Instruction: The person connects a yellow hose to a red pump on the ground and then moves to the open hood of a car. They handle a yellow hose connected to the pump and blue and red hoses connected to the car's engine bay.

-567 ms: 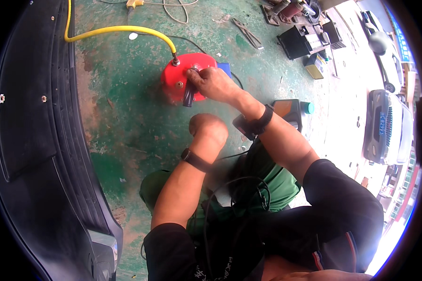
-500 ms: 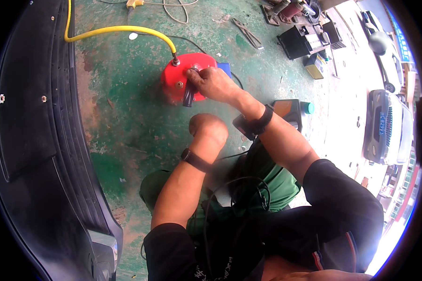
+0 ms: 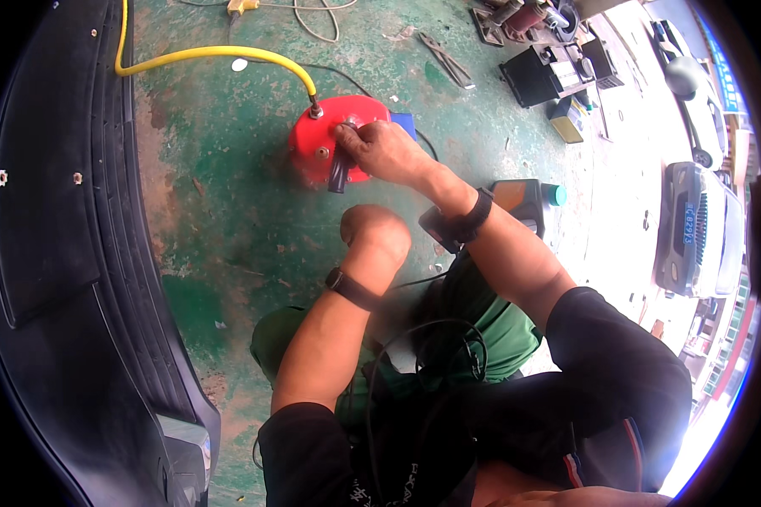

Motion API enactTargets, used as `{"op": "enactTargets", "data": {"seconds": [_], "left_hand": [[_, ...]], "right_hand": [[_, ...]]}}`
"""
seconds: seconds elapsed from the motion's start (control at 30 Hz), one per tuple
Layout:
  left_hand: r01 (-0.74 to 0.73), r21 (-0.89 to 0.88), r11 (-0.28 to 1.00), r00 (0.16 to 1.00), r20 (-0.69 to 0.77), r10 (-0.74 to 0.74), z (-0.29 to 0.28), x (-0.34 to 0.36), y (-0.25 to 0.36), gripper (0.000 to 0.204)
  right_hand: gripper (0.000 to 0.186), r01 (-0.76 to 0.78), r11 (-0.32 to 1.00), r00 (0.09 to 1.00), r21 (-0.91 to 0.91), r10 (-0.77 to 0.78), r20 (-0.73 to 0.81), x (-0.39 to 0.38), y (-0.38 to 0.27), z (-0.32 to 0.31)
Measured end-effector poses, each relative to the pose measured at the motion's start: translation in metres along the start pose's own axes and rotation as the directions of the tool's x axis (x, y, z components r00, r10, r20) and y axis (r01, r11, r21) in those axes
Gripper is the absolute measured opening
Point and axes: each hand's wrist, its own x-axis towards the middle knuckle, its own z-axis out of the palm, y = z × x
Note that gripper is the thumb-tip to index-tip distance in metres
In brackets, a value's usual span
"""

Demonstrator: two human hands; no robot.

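A red, rounded metal canister (image 3: pixel 338 110) stands on the green floor, a yellow hose (image 3: pixel 220 52) joined to its top by a metal fitting. A ribbed black handle (image 3: pixel 338 171) lies across its near side. My right hand (image 3: pixel 385 154) is closed at the far end of this handle, thumb over it, by a metal part on the canister; the other fingers are partly covered. Nearer to me, my left hand (image 3: pixel 376 226) is bent down, back upward, apart from the canister. Its fingers are hidden beneath it.
A large black car bumper (image 3: pixel 55 237) fills the left side. Right of the canister stands a grey jug with a green cap (image 3: pixel 555 195). Farther off are long-handled pliers (image 3: pixel 446 59), a black battery-like box (image 3: pixel 530 76) and thin cables (image 3: pixel 317 19). Parked cars (image 3: pixel 693 228) show at far right.
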Motion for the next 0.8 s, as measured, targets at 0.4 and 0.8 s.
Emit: {"op": "enactTargets", "data": {"seconds": [0.4, 0.8], "left_hand": [[-0.022, 0.017, 1.0, 1.0, -0.01, 0.022, -0.0002, -0.0029, 0.0002, 0.023], [-0.019, 0.008, 1.0, 1.0, -0.019, 0.019, 0.0032, 0.0007, 0.0008, 0.022]], "right_hand": [[0.031, 0.023, 0.999, 1.0, -0.026, -0.023, -0.005, 0.0005, 0.0021, 0.0013], [0.038, -0.011, 1.0, 1.0, 0.023, 0.011, -0.018, -0.0008, 0.0016, 0.0013]]}}
